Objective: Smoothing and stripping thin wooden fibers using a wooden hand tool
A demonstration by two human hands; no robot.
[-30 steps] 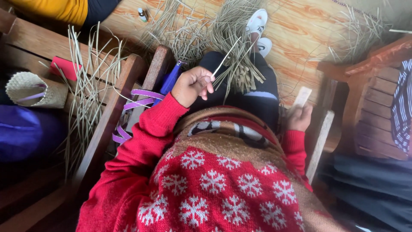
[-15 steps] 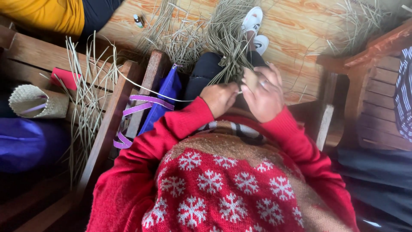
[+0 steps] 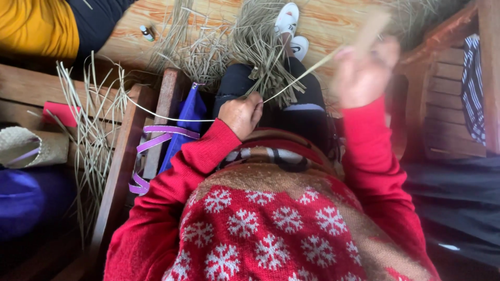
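Stretching from one hand to the other, a pale strip (image 3: 302, 78) ran taut over the lap. The left hand (image 3: 240, 114) was fisted on its low end; the right hand (image 3: 364, 70) — blurred, raised higher — pinched the upper end. A straw bundle (image 3: 265, 52) lay across the knees just beyond the left hand.

A knitted red sweater (image 3: 271, 229) carries white snowflakes and a tan band. The trousers (image 3: 291, 99) are black, the shoes (image 3: 289, 26) white. The dry flat straw strips (image 3: 260, 52) are pale olive. A folded cloth bag (image 3: 187, 119) is blue beside a thin lilac ribbon (image 3: 156, 138). The plank floor (image 3: 333, 21) is orange-brown wood grain.
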